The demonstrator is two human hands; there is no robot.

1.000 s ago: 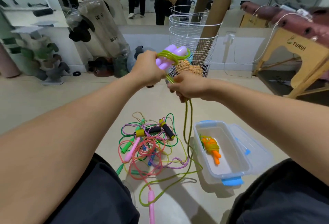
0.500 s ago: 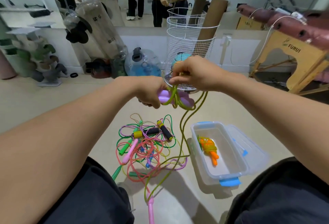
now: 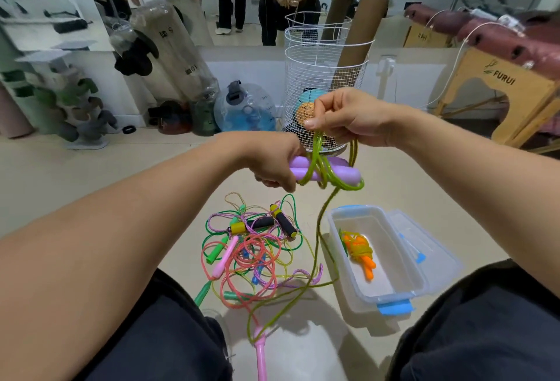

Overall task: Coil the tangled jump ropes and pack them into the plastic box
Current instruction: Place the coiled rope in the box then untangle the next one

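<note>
Beige floor [image 3: 75,186] carries: 1 tangled pile of jump ropes [image 3: 254,247]; 1 clear plastic box [image 3: 415,286] just right of the pile, resting on its lid [image 3: 439,256]; 1 white wire basket [image 3: 321,83] by the wall; 1 pink handle [image 3: 260,356] nearest the camera.

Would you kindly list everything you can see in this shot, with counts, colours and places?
Rope: one, green with purple handles, in both hands.
Rope pile: several, mixed colours, floor centre.
Box: one, clear with blue clips, floor right.
Coiled rope: one, orange and yellow, inside box.
Lid: one, clear, beside box.
Wire basket: one, white, behind hands.
Water jug: one, blue, by wall.
Left hand: grips purple handles.
Right hand: pinches green cord.
</note>
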